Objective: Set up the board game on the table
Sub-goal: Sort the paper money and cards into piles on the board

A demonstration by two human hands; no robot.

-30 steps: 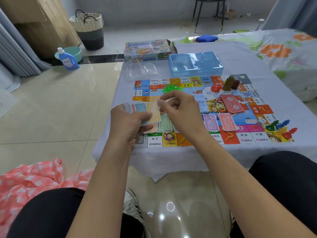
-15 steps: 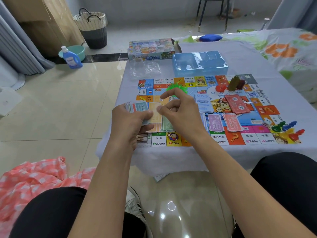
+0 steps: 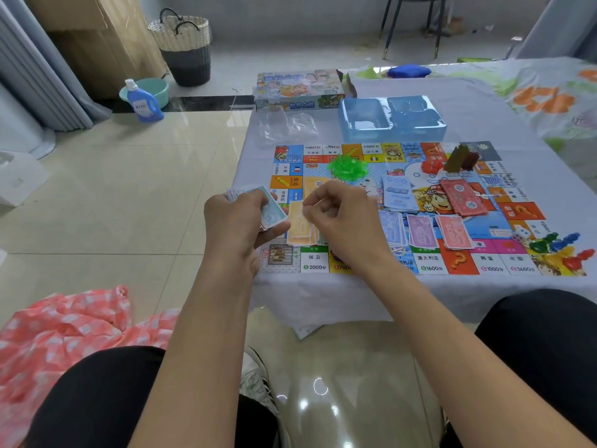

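We had the colourful square paper game board (image 3: 429,202) already spread flat on the low table under its pale lilac cloth (image 3: 484,108). At twelve o'clock from the board sat the clear blue plastic insert tray (image 3: 392,119), apparently emptied, and at eleven o'clock the printed cardboard game box (image 3: 298,88).

Sorted stacks of play money lay along the board's six o'clock edge: blue (image 3: 392,229), purple (image 3: 421,231) and pink (image 3: 452,231) notes, with a red card deck (image 3: 463,197) toward three o'clock. A heap of green plastic houses (image 3: 347,166) rested near twelve, and coloured plastic pawns (image 3: 562,245) clustered at the four o'clock corner.

Sorting was what remained. Our left hand (image 3: 237,221) gripped the unsorted mixed wad of banknotes (image 3: 269,210). Our right hand (image 3: 339,218) hovered with fingers curled, pinching the yellow note (image 3: 298,221) over the yellow pile, we think, though the knuckles hid the contact.
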